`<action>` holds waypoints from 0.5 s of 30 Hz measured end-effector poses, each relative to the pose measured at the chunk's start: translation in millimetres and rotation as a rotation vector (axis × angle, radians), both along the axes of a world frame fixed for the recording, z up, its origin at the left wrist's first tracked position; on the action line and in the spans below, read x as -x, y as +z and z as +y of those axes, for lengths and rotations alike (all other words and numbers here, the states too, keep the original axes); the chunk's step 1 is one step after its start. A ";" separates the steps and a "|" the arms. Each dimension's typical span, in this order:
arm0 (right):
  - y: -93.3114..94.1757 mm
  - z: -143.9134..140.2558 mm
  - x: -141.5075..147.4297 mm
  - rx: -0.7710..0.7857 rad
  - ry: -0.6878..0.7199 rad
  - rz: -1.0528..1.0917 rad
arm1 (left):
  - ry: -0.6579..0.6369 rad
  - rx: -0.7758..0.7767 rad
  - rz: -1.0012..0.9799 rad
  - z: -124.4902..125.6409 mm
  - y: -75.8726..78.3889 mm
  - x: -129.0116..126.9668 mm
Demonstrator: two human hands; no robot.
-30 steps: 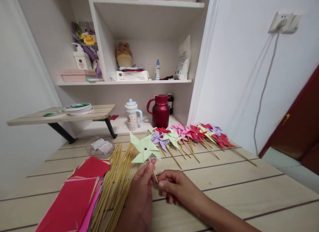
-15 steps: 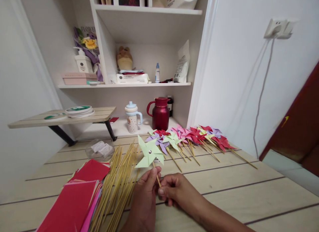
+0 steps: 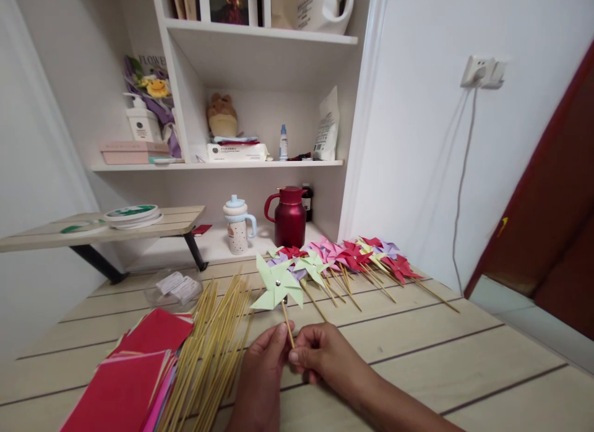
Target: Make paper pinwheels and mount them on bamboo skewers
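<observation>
A pale wooden worktop (image 3: 417,354) crossed by dark lines fills the lower part of the view. Above its near middle, both hands are close together, clamped on the stick of a light green paper pinwheel (image 3: 277,286): the left hand (image 3: 264,361) pinches the stick between thumb and fingers, and the right hand (image 3: 325,354) grips near its lower end. The pinwheel's head stands upright above the left hand.

Beside the left forearm lies a loose spread of thin sticks (image 3: 204,351), and farther left a stack of paper (image 3: 116,388), red on top. A clear container (image 3: 195,296) with white packets sits behind them. Toward the wall, a row of pinwheels (image 3: 355,257) in red, pink, purple, yellow and green lies with sticks pointing toward the person.

At the back left, a small raised stand (image 3: 183,218) on black legs carries round white and green discs (image 3: 132,215). Behind the worktop rises a white shelf unit (image 3: 260,166), with a speckled cup (image 3: 238,231) and a dark red jug (image 3: 291,220) on its lowest level. On the right-hand wall, a cable (image 3: 466,153) hangs from a socket (image 3: 477,72).
</observation>
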State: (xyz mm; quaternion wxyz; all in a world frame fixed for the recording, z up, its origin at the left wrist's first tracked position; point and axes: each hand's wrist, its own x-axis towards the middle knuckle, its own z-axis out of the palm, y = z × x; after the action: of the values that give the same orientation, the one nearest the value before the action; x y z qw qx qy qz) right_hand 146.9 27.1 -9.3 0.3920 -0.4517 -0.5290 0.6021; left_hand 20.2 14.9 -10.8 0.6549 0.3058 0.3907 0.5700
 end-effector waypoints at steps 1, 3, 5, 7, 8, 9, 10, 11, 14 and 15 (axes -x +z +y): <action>-0.2 0.1 0.1 0.004 0.000 -0.004 | -0.006 -0.012 0.010 0.2 -0.7 0.0; -1.1 0.3 0.2 0.008 0.005 -0.019 | -0.015 -0.029 0.028 0.2 -2.1 0.0; -1.9 0.0 -0.1 0.011 0.007 -0.039 | 0.018 -0.020 0.058 -0.7 -3.2 0.1; -2.0 -0.9 -1.0 0.013 0.008 -0.051 | 0.066 0.002 0.094 -2.5 -3.1 0.2; -1.8 -1.5 -1.8 0.014 0.013 -0.055 | 0.080 0.003 0.111 -3.5 -2.4 0.1; -1.6 -1.9 -2.8 0.010 0.022 -0.052 | 0.081 0.001 0.125 -4.5 -1.4 -0.1; -1.4 -2.3 -4.0 0.002 0.040 -0.043 | 0.076 -0.008 0.137 -5.1 -0.2 -0.4; -1.4 -2.3 -5.1 -0.004 0.058 -0.042 | 0.074 -0.016 0.146 -5.4 0.9 -0.7; -2.1 -1.6 -7.9 -0.044 0.093 -0.018 | 0.102 0.000 0.130 -3.9 2.6 -1.6; -2.6 -1.3 -8.3 -0.066 0.104 0.000 | 0.116 0.005 0.122 -2.8 2.4 -1.5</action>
State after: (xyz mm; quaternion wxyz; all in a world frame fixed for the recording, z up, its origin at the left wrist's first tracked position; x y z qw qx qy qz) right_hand 155.3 25.8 -11.9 0.3746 -0.4105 -0.5713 0.6040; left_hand 21.8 12.1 -8.5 0.5964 0.3152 0.4485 0.5863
